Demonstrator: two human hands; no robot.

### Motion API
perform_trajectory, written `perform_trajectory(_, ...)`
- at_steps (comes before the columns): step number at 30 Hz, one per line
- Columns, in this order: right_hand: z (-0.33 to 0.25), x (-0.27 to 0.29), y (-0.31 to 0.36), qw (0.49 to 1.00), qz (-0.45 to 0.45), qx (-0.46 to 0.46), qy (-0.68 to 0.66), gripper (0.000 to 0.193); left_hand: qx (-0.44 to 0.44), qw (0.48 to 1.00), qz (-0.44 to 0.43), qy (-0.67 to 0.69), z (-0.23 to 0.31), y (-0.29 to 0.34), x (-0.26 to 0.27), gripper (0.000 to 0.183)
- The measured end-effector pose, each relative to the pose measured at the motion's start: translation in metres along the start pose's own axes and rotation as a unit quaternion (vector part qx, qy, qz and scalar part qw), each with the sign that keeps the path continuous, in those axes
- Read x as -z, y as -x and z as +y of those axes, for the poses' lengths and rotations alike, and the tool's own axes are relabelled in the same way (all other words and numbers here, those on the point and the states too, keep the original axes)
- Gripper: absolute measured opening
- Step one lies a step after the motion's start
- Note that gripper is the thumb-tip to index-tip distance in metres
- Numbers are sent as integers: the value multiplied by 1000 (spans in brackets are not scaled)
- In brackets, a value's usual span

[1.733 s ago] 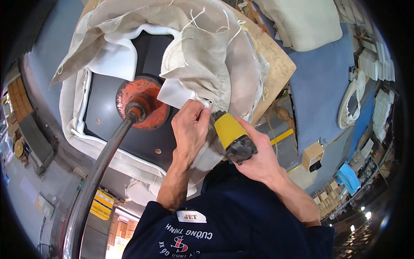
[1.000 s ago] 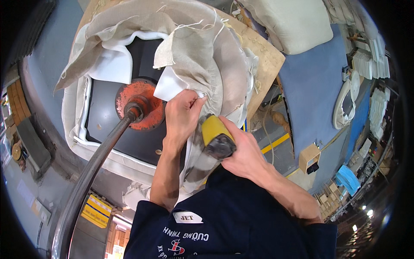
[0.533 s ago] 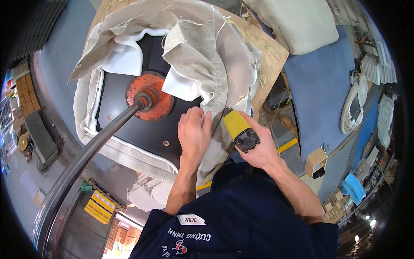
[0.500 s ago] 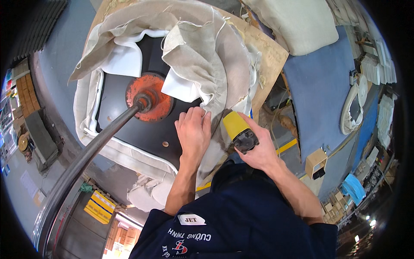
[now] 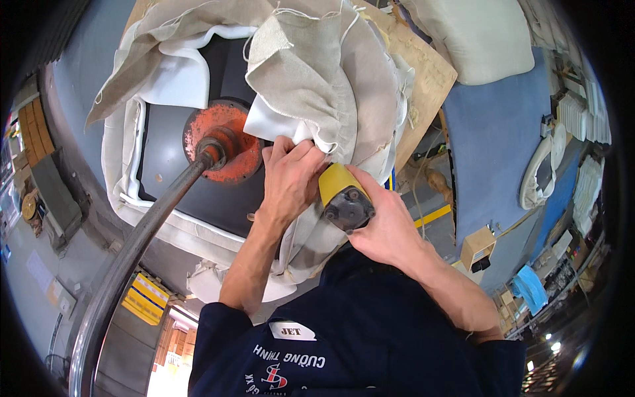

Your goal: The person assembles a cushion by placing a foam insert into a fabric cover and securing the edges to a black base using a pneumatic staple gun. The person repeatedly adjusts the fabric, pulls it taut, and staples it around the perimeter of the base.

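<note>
While the left hand (image 5: 291, 177) bends over the middle of the frame, its grip is pinched together on the lower edge of the beige fabric (image 5: 307, 73), close to where a white lining (image 5: 274, 120) folds out from under it. The right hand (image 5: 387, 218), just right of centre, has its grip clamped around a yellow and black tool (image 5: 342, 200), whose black end faces the viewer; its far end sits right beside the left fingers, and whether it touches the cloth cannot be told. The fabric belongs to a rounded, padded piece that fills the upper middle and upper left of the frame, its border rising in loose folds with stray threads at the top. Inside that border lies a black panel (image 5: 162, 135), bearing a worn orange round flange (image 5: 237, 129) left of centre, from which a metal pole (image 5: 139, 255) runs down to the lower left. A corner of a pale wooden tabletop (image 5: 426, 83) shows to the right of the padded piece. Toward the upper right of the frame is a plump pale cushion (image 5: 476, 43), with a ring-shaped padded piece (image 5: 529, 182) farther right and a small wooden box (image 5: 477, 246) below. At lower left is a yellow stack (image 5: 145, 299).
</note>
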State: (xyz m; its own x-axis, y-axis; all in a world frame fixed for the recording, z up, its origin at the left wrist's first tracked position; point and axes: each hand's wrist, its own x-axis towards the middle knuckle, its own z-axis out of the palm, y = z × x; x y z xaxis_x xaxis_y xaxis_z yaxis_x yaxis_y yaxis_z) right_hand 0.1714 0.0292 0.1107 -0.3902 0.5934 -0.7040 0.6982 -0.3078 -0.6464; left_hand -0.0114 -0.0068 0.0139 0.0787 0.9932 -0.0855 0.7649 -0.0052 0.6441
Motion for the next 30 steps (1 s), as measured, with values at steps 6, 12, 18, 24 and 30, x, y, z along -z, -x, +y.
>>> perform_trajectory(6, 2, -9, 2, 1000, 1, 9, -2, 78, -13, 1000, -26, 4, -10, -2, 0, 12)
perform_trajectory(12, 8, -24, 10, 999, 7, 45, 23, 76, -46, 999, 5, -9, -12, -5, -1, 11)
perform_trajectory(18, 7, -10, 1, 997, 4, 37, 63, 70, -70, 996, 55, -4, -17, -13, -10, 13)
perform_trajectory(24, 16, 6, -20, 995, -60, 51, 68, 36, 84, 976, 173, 99, 10, 31, -4, 25)
perform_trajectory(30, 6, 24, -26, 991, -115, 58, 25, 16, 49, 981, 89, -165, 86, 150, -63, 63)
